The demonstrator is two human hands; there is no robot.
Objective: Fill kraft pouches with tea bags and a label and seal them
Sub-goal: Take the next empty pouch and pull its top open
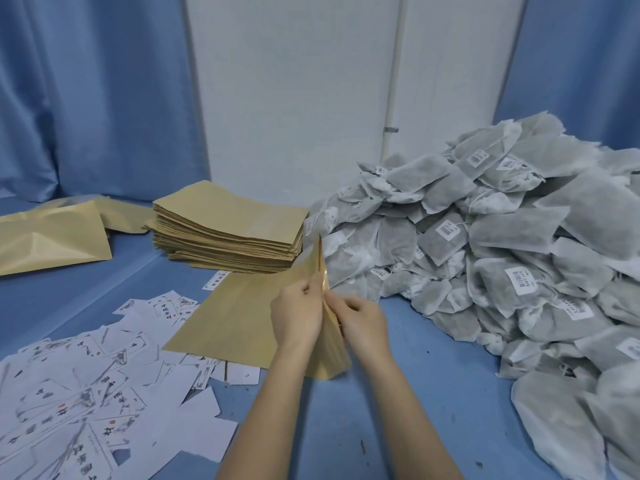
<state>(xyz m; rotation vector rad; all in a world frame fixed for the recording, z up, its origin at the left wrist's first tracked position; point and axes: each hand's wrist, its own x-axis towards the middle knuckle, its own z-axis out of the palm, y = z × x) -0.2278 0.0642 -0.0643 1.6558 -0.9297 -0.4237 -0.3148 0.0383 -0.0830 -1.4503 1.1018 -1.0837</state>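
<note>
Both hands pinch one kraft pouch [239,317] at its mouth, left hand [298,313] on the near wall, right hand [363,322] on the far one, fingers curled. The pouch is flat, matte brown paper. Right of the hands lies a heap of grey, fibrous tea bags [502,258]; left, scattered white printed labels [86,382]. Their print is unreadable.

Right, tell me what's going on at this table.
A person is packing tea. Both hands, left hand and right hand, pinch the mouth of one kraft pouch and seem to be pulling it open; nothing is seen going in yet. A stack of flat pouches sits behind it, loose paper labels lie scattered to the left, and a big heap of tea bags is piled on the right. A filled-looking pouch lies at far left.
</note>
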